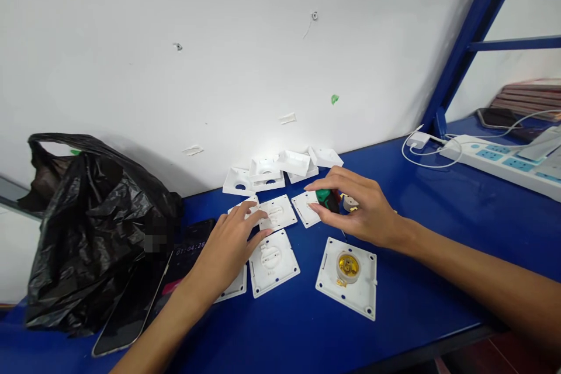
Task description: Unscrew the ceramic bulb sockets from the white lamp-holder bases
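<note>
White square plate (363, 286) with round part (349, 267) on: looks started. To do yet, maybe: bare plates (281, 272). Holding left hand (233, 239) open, gripping screwdriver (329, 200) with right hand (362, 207).

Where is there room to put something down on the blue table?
The blue table has a big bare patch between the power strip and the right forearm. Another lies in front of the white plates, beside the left forearm. It's crowded at left, with the black bag and phones, and along the wall, with white boxes.
</note>
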The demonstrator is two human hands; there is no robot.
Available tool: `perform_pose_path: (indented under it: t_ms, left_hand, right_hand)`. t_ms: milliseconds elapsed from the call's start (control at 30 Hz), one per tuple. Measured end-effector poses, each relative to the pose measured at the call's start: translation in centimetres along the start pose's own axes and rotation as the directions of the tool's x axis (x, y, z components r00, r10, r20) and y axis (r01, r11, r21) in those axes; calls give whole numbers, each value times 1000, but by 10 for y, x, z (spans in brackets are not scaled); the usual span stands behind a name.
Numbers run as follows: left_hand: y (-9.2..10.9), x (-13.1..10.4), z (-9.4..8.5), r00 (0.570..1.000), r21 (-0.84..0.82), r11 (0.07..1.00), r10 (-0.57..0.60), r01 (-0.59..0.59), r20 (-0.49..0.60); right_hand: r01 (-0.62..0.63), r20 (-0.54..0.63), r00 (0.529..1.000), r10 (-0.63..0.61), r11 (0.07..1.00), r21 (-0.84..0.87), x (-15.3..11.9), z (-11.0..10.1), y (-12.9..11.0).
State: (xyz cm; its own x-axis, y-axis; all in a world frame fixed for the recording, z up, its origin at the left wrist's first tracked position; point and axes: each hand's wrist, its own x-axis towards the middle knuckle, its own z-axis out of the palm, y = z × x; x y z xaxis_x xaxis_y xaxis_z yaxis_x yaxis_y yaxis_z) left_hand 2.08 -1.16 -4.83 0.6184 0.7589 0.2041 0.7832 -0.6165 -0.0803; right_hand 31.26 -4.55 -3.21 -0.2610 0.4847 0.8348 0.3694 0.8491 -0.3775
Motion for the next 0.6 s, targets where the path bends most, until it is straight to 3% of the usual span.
perform_pose_path:
  t_ms: [400,600]
  left_hand:
    - [8,-1,2,990,85,993,86,-77,-109]
    - [42,-4,-1,965,70,980,196,-187,-172]
  right_hand:
    - [-26,-28,999,26,1000,16,-2,2,0]
    - [-51,-53,997,52,998,24,-4,5,2]
